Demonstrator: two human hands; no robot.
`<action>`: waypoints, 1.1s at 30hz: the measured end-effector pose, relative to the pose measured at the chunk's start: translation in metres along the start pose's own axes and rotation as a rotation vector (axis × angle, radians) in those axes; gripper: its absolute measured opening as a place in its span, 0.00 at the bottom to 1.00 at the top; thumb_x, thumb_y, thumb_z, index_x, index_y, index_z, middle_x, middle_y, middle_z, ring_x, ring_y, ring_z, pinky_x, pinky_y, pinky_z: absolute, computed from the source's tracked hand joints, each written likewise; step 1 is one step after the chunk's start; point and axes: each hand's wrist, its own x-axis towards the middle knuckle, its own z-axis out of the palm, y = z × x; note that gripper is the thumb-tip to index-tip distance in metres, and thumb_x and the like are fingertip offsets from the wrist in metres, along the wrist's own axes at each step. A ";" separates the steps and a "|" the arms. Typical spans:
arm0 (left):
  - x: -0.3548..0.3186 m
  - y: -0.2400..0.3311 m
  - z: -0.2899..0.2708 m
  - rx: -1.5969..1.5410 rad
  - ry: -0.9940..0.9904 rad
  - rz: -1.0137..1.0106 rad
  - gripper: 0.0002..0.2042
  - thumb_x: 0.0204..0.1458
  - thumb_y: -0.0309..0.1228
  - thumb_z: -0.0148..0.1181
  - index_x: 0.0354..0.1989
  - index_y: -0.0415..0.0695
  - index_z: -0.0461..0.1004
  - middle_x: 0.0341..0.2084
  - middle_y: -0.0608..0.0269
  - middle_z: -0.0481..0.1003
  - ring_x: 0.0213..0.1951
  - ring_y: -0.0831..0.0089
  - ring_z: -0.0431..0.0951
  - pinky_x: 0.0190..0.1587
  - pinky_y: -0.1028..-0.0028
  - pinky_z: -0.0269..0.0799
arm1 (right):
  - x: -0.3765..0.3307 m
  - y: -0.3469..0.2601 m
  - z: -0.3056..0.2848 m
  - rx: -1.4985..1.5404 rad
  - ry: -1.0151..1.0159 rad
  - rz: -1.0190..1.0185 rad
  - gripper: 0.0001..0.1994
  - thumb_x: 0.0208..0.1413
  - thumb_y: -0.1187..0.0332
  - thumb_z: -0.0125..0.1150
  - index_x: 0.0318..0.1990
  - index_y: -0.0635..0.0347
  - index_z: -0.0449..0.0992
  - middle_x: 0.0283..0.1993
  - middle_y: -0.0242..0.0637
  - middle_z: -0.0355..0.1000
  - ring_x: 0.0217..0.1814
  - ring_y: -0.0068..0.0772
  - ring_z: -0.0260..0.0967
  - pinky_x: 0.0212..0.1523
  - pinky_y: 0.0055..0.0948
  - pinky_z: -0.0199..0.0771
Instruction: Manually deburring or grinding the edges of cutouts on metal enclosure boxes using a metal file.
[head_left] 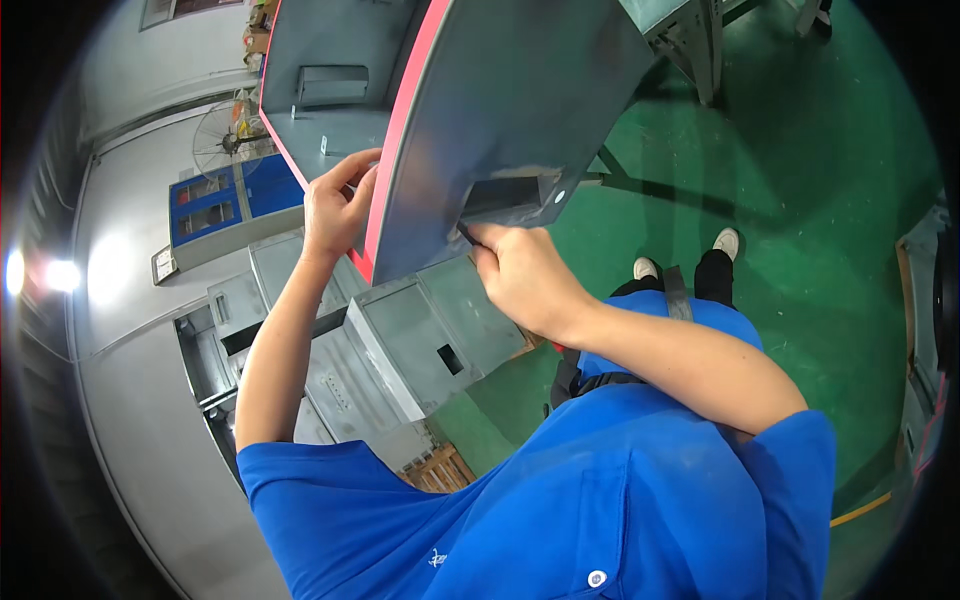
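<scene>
A grey metal cabinet door [520, 90] with a pink strip [392, 140] along its edge stands tilted in front of me. My left hand [338, 208] is closed at that strip, its bent fingers and thumb against the edge; the fingertips are partly hidden behind it. Low on the door's face is a rectangular cut-out [508, 192] with a scuffed rim. Just below the cut-out's left corner, my right hand [530, 275] is curled with its knuckles up. A small dark tip shows at its fingers, but the palm hides the rest.
Behind the door lies the open cabinet body [335, 125]. Several grey metal boxes [410, 330] stand at the lower left, near a wooden pallet [440, 468]. A blue cabinet [205, 205] and a fan [228, 138] are by the wall. Metal legs [700, 60] rise from the green floor [800, 180].
</scene>
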 end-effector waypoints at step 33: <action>0.002 0.002 -0.001 -0.028 0.021 -0.021 0.11 0.48 0.32 0.54 0.37 0.41 0.73 0.18 0.68 0.72 0.21 0.86 0.66 0.24 0.86 0.61 | -0.031 -0.010 0.009 0.263 -0.006 0.208 0.15 0.53 0.73 0.43 0.48 0.69 0.65 0.15 0.33 0.64 0.10 0.18 0.57 0.10 0.21 0.57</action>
